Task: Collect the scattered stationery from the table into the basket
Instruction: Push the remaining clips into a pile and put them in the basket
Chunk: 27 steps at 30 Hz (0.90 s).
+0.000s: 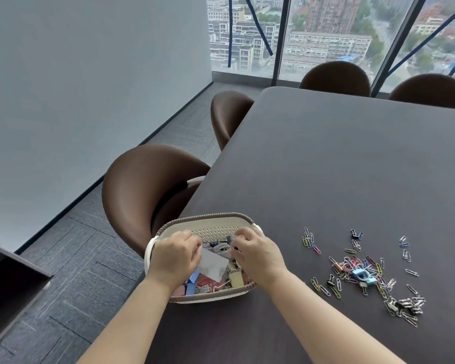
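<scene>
A beige basket (pixel 210 219) with a brown rim stands at the table's near left corner, filled with mixed stationery. Both hands hover inside it. My left hand (pixel 172 257) has curled fingers pinching a grey-white card (pixel 213 262) over the contents. My right hand (pixel 258 254) is curled over the basket's right side; what its fingertips hold is hidden. To the right of the basket, coloured paper clips and binder clips (pixel 363 271) lie scattered on the dark table (pixel 339 166), with a light blue clip (pixel 361 275) in the middle of the heap.
Brown chairs stand around the table: one (pixel 142 190) just behind the basket, another (pixel 229 114) further along the left edge, two at the far side by the window. A dark cabinet edge (pixel 11 274) is at the left.
</scene>
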Available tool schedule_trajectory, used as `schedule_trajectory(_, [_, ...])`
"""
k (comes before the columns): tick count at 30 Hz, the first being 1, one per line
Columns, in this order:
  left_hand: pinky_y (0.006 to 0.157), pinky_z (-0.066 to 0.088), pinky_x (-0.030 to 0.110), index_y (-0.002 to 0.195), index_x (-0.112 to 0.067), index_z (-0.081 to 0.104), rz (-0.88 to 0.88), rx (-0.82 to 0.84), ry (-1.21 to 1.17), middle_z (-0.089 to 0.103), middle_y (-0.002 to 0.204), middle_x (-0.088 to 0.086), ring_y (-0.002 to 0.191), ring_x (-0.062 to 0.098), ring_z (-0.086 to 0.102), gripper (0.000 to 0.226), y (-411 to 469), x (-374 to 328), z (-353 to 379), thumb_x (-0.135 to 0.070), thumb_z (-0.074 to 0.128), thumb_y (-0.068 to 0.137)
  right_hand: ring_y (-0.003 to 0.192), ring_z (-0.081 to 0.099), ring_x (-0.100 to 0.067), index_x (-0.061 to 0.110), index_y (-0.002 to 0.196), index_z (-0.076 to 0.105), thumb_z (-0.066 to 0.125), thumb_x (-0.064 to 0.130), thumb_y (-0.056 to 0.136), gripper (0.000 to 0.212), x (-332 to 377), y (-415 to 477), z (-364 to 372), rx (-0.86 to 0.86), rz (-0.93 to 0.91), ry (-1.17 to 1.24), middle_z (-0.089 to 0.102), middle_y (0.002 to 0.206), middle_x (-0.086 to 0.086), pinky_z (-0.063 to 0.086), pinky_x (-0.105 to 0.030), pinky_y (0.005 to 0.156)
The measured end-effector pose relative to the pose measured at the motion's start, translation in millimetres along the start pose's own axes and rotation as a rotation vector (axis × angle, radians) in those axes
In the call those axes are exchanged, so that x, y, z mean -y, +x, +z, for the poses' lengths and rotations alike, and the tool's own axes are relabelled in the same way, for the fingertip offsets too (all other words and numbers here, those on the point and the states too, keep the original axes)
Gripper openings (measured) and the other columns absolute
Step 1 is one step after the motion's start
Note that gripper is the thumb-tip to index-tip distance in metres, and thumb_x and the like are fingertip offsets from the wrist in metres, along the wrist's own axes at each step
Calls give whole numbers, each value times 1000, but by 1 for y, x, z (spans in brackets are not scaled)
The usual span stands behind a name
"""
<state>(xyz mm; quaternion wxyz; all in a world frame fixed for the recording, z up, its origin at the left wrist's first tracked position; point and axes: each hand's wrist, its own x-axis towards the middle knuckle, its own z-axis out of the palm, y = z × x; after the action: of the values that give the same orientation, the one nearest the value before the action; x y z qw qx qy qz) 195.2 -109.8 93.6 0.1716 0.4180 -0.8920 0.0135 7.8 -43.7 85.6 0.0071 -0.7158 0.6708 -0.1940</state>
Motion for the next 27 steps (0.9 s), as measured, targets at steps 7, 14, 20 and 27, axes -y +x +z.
schedule_trajectory(7, [52, 51, 25, 76, -18, 68, 75, -11, -72, 64, 73, -5, 62, 13, 61, 19, 18, -50, 4, -26, 52, 80, 94, 50, -17, 25, 103, 53, 41, 37, 77, 31, -48, -41, -25, -164, 202, -56, 64, 101, 4, 52, -33, 74])
schedule_trajectory(14, [69, 50, 26, 93, -16, 67, 237, -116, -286, 63, 89, -2, 79, 17, 60, 25, 36, -152, 27, -28, 50, 79, 113, 56, -29, 18, 118, 56, 48, 40, 78, 47, -130, -121, -37, -33, 558, -27, 60, 122, -4, 45, -45, 91])
schedule_trajectory(20, [81, 55, 32, 114, -19, 59, 272, 197, -300, 60, 117, 2, 111, 15, 43, 49, 23, -218, 93, -46, 43, 77, 133, 37, -31, 16, 136, 45, 63, 35, 83, 58, -178, -201, -37, 79, 826, -99, 45, 142, -9, 29, -47, 107])
schedule_trajectory(27, [114, -6, 49, 146, -26, -14, 106, 701, 0, -24, 154, 0, 140, 24, -27, 102, 6, -232, 157, -73, -9, 56, 145, -10, -28, 23, 149, -3, 33, 59, 91, 77, -210, -248, -26, 386, 966, -110, -8, 158, -5, 4, -48, 116])
